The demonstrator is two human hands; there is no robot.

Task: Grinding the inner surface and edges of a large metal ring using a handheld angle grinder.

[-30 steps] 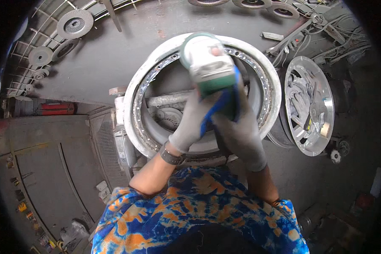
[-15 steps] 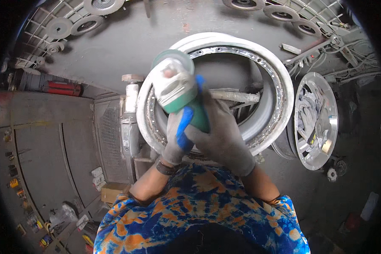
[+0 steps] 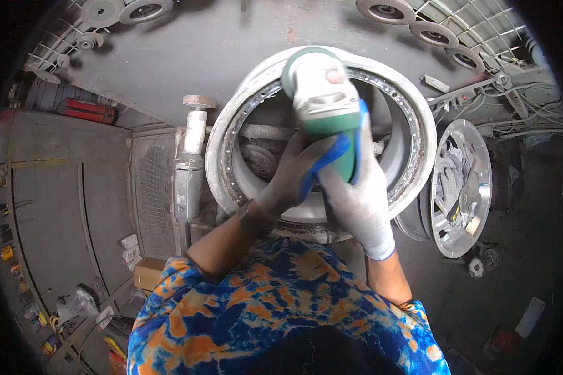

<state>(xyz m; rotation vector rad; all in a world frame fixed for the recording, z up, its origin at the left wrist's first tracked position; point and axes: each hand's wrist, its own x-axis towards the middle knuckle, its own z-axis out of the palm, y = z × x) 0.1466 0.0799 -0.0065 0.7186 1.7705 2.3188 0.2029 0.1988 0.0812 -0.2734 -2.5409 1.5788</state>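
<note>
Partly, the angle grinder (image 3: 324, 97) hides the far side of the pale wheel rim (image 3: 422, 150) it is held above; blur leaves contact between disc and rim impossible to tell. Gloved left hand (image 3: 297, 172) and right hand (image 3: 363, 194) both keep a closed grip around its green body, fingertips largely out of sight behind it. At right, gloves (image 3: 450, 184) lie jumbled in a second wheel rim (image 3: 485, 187). The picture's upper edge crops an abrasive disc (image 3: 102, 11).
</note>
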